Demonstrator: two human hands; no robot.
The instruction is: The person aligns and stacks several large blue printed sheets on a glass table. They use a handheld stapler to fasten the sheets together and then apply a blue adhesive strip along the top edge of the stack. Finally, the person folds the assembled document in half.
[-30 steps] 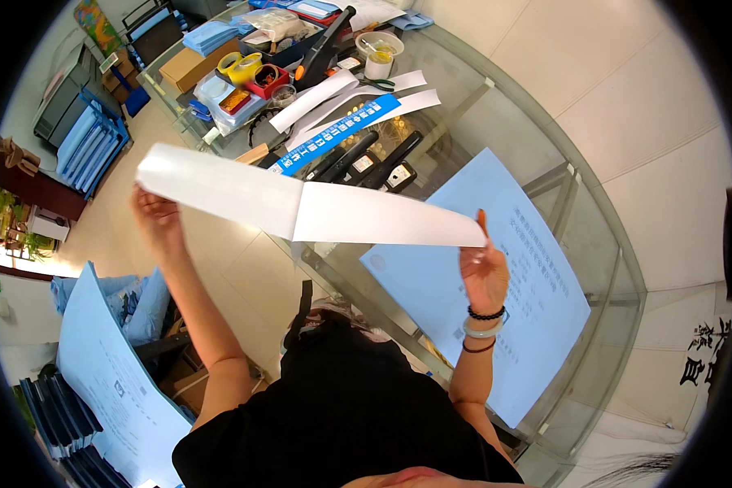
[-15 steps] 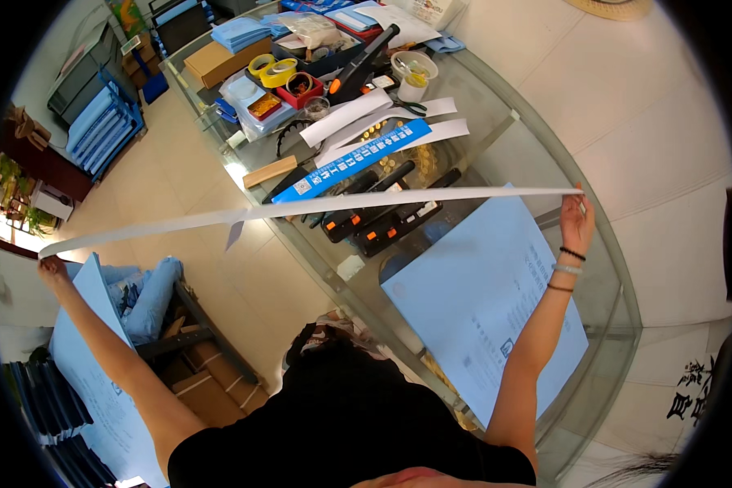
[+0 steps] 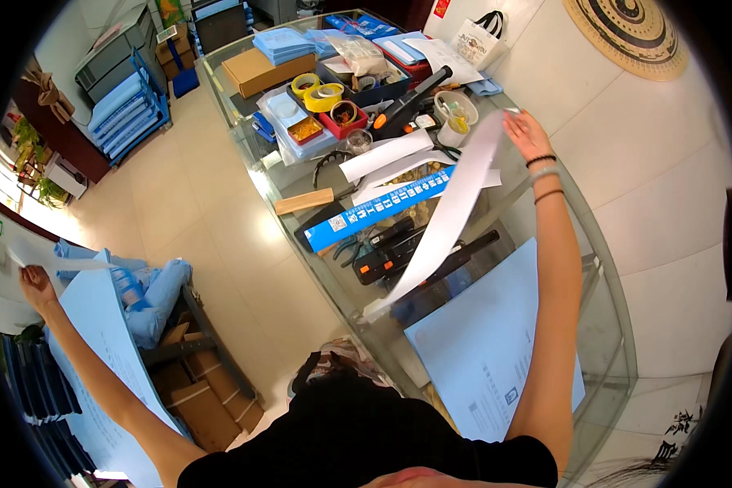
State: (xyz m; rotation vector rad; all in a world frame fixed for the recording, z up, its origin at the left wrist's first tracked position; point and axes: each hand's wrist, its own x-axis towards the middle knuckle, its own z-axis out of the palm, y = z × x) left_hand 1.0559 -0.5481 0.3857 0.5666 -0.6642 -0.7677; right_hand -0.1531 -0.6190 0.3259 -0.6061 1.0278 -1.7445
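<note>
High on the far right side of the glass table, my right hand pinches the top end of a long white paper strip. The strip slants down over the table, its lower end curling near the front edge. Out to the far left, my left hand is closed on a shorter white strip, partly blurred. This piece hangs above a large blue sheet. Another blue printed sheet lies on the table beneath my right forearm.
Black staplers, a blue printed ruler-like strip, a wooden stick and cut white paper lie mid-table. Behind them are yellow tape rolls, a cardboard box and a white tub. Cardboard cartons stand below left.
The single strip stretched between my hands is now two separate pieces, one in each hand. My right hand has moved up and slightly left; the long piece swings down from it.
</note>
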